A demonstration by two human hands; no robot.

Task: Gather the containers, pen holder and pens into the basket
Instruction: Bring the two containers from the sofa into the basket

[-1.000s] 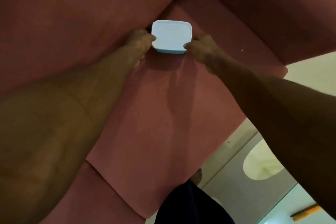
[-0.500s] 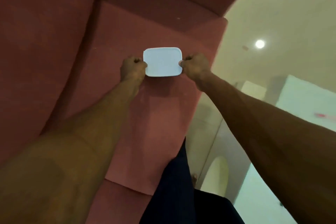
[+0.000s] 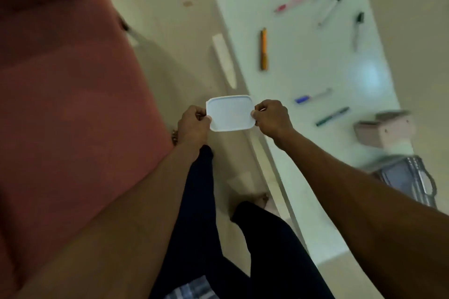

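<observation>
— What is held, and how?

— A small white plastic container with a flat lid and rounded corners (image 3: 230, 113) is pinched at both short ends. The left hand (image 3: 194, 124) is closed on its left edge, and the right hand (image 3: 271, 118) is closed on its right edge. It is kept up in the air, over the floor, between the pink sofa (image 3: 68, 94) and the white table (image 3: 303, 60).

— Where is it to be put?

— A grey wire basket with a handle (image 3: 408, 181) is seen at the near right end of the table, a bit blurry. It lies well off to the right of the container, so the right hand is nearer to it. The container's long side is set left to right.

— What else is waiting?

— Pens are spread on the table, such as an orange pen (image 3: 263, 49). A pale pink box (image 3: 384, 131) is seen near the basket; it may be the pen holder.
</observation>
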